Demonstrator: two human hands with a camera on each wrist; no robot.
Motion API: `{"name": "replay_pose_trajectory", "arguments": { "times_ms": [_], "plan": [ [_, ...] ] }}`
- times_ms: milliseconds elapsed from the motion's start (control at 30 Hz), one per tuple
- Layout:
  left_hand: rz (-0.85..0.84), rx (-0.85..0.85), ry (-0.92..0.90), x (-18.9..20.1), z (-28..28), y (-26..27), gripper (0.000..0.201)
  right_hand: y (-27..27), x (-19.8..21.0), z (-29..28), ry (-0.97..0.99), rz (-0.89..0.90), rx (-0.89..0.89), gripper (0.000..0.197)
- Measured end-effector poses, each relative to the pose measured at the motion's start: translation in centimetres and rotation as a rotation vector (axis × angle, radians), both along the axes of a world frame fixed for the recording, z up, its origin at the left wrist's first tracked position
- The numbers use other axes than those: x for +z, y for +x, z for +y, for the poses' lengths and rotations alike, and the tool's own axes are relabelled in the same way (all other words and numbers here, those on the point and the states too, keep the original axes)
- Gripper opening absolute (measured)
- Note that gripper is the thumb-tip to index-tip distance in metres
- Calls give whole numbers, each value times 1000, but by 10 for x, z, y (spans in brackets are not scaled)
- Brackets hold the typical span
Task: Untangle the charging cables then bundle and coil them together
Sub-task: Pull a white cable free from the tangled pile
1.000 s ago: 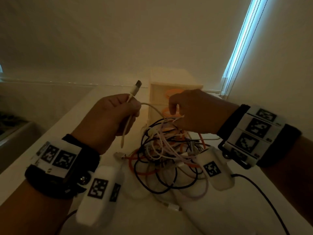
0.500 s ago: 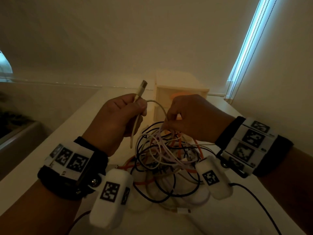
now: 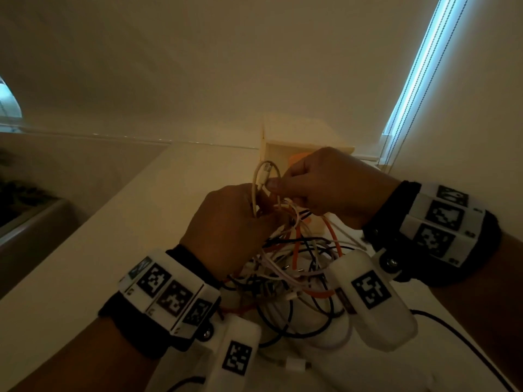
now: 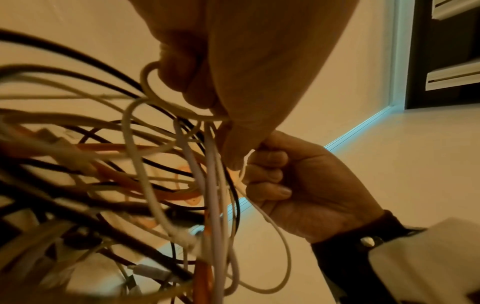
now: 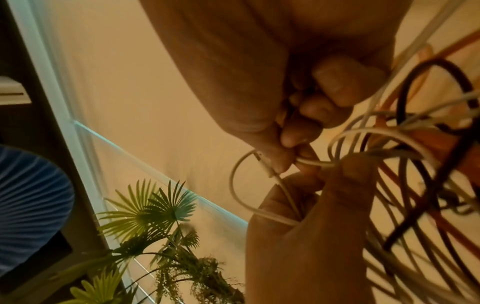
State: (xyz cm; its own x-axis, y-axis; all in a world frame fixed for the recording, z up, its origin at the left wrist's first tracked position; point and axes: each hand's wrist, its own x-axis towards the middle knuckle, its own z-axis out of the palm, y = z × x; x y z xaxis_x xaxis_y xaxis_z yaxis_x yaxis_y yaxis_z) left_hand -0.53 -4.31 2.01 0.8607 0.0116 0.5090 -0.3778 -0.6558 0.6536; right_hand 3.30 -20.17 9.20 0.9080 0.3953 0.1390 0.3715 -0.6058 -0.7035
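Observation:
A tangle of black, white and orange charging cables (image 3: 300, 258) hangs from both hands above the white table (image 3: 85, 278). My left hand (image 3: 261, 212) grips a cream-white cable (image 3: 255, 193) that bends into a small loop above my knuckles. The cable's plug end (image 3: 266, 175) points down inside the loop, and my right hand (image 3: 276, 183) pinches it there. In the left wrist view the right hand (image 4: 270, 174) is curled around a white strand (image 4: 280, 236). In the right wrist view the loop (image 5: 233, 185) runs between the two hands, which touch.
A cream open-fronted box (image 3: 278, 152) with something orange inside stands right behind the hands. A loose white plug (image 3: 294, 364) lies near the table's front. The table's left edge (image 3: 119, 193) drops to a dark ledge. A window blind (image 3: 418, 66) is at the right, a plant (image 5: 155, 216) at the left.
My left hand has moved right and met the right hand. The straight, upright plug end is now bent over into a loop, and the right hand has taken hold of it.

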Motion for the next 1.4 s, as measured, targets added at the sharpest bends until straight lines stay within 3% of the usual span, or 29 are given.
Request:
{"name": "replay_pose_trajectory", "arguments": {
  "times_ms": [133, 200, 267, 367, 500, 667, 833, 1000, 1100, 1233, 1333, 1400],
  "plan": [
    [-66, 28, -22, -2, -5, 0, 24, -6, -3, -1, 145, 102, 46, 34],
    [-65, -13, -72, -3, -5, 1, 25, -10, -6, -6, 136, 31, 81, 25],
    [-12, -72, -167, -4, -5, 2, 22, -11, -12, -13, -9, -170, 106, 15],
    [29, -166, -302, -5, -6, 2, 26, -1, -22, -25, -352, -399, 164, 37],
    [19, -214, -360, -4, -6, -1, 24, 7, -26, -30, -448, -344, 185, 32],
    [-173, -126, -487, 8, 9, 2, 17, 14, -15, -48, -536, -350, 32, 14],
    [-263, -63, -597, 15, 15, 0, 13, 17, -4, -56, -479, -391, 0, 14],
    [-117, -192, -533, 4, 2, 1, 20, 11, -5, -49, -384, -366, 90, 17],
    [-126, -191, -611, 7, 3, 2, 18, -1, -10, -42, -379, -325, 191, 34],
    [-92, -187, -605, 5, 3, 2, 20, -21, -5, -29, -90, -293, 251, 48],
    [-11, -263, -613, 5, -4, -5, 25, -33, -14, -11, 104, -101, 298, 43],
    [-21, -242, -647, 10, 2, -6, 38, -31, -22, -11, 160, -122, 283, 34]
  ]
}}
